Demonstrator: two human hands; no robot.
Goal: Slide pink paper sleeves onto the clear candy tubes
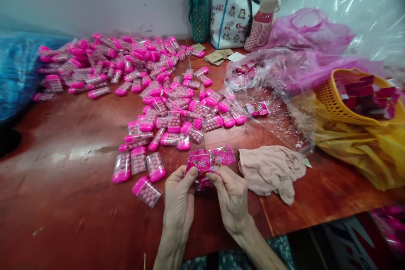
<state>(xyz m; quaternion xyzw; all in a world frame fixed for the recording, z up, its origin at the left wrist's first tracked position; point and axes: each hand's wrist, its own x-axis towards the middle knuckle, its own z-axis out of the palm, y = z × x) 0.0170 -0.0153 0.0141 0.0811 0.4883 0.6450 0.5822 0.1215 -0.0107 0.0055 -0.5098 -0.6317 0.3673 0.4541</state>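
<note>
Reddish-brown wooden tabletop (79,211) before a pale wall (110,0). At near centre, the left hand (179,198) and right hand (233,196) both pinch printed pink wrappers (199,161) between thumb and fingers. Clear, pink-capped candy dispensers (174,121) filled with pink balls lie heaped from centre to far left. Right of the hands lies a crumpled beige cloth (268,168); farther right, a yellow perforated basket (330,99) holds dark pink packets (363,97).
</note>
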